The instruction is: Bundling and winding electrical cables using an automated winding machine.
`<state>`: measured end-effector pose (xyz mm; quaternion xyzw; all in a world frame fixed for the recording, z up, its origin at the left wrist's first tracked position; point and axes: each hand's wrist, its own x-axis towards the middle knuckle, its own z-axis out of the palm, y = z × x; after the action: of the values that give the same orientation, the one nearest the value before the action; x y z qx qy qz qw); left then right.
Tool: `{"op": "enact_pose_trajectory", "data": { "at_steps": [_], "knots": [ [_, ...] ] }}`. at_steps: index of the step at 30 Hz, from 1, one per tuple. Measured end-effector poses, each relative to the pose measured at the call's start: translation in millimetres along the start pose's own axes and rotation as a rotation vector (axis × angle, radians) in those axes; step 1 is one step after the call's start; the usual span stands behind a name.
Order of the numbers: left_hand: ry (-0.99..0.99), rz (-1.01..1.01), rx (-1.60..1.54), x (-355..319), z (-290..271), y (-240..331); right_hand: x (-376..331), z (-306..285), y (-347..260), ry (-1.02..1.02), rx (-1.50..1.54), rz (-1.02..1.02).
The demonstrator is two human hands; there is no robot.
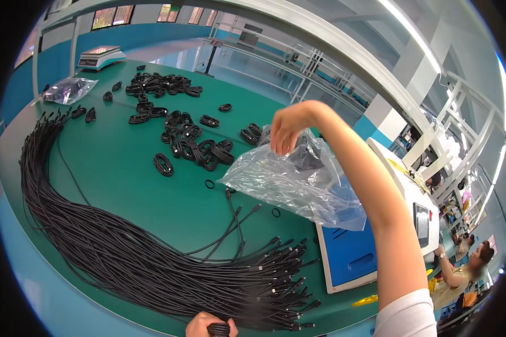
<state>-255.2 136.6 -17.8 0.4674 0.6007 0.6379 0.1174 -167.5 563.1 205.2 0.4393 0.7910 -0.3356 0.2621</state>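
My left hand (199, 324), at the lower edge, is closed round a coiled black cable (219, 329). My right hand (289, 130) hangs at the mouth of a clear plastic bag (287, 177), fingers bent downward and close together; whether they pinch anything is hidden. Dark contents (306, 154) show through the bag, too unclear to name. Beside the bag lie small black rings, one (209, 183) to its left and another (276, 212) below it. A long thick bundle of black cables (135, 241) curves along the near and left side of the table, connectors bunched at its right end.
Several coiled cables (191, 132) lie spread over the green table (118, 168). Far left are another clear bag (70, 90) and a scale (101, 57). On the right stand a blue-topped tray (348, 255) and a white machine (421, 219). A person (461, 275) sits beyond it.
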Motion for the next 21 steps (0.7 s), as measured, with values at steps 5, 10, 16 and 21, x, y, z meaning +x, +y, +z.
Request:
{"op": "enact_pose_trajectory", "data": {
  "at_steps": [5, 10, 16, 21],
  "knots": [
    [0.013, 0.032, 0.048, 0.7, 3.3, -0.6, 47.7, 30.1, 80.4, 0.301, -0.821, 0.501],
    [-0.026, -0.006, 0.027, -2.1, 0.3, -6.9, 43.7, 57.6, 86.1, 1.078, -0.843, 0.88],
    [-0.001, 0.042, -0.004, 3.6, 8.7, -1.0, 54.5, 52.7, 178.1, 1.1, -0.496, 0.541],
    [0.008, 0.034, 0.069, 1.5, 6.0, -6.5, 105.5, 104.6, 163.9, 0.917, 0.226, -0.205]
  ]
}}
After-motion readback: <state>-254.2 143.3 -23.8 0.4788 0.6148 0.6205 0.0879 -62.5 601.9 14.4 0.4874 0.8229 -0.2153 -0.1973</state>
